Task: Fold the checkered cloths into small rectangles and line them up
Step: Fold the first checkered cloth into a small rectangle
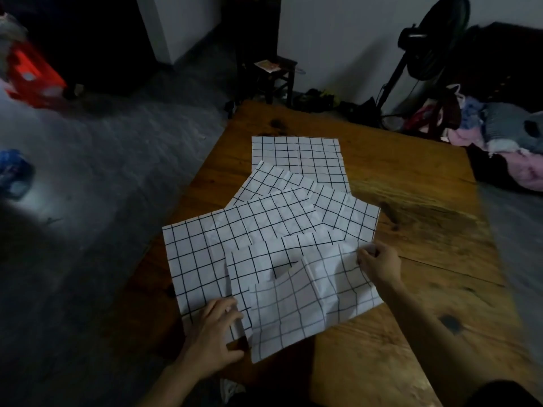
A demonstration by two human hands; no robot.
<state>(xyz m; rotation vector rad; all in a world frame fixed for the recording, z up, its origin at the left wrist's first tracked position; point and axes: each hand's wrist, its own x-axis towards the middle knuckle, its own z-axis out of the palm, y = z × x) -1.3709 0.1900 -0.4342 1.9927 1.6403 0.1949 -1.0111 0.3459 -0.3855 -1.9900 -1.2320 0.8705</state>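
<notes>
Several white cloths with black grid lines lie spread and overlapping on a wooden table [411, 201]. The nearest cloth [305, 306] is creased and lies on top at the front. My right hand [379, 261] pinches its far right corner, slightly lifted. My left hand [216, 333] lies with spread fingers on the near left edge of the cloths, the thumb next to the nearest cloth's left edge. A large cloth [199, 259] reaches left past the table's edge. Another cloth [296, 155] lies flat farthest away.
The table's right half and near right part are bare wood. Grey floor lies to the left. Behind the table stand a small dark stool [274, 74], a standing fan [432, 42] and a pile of clothes [499, 133] at right.
</notes>
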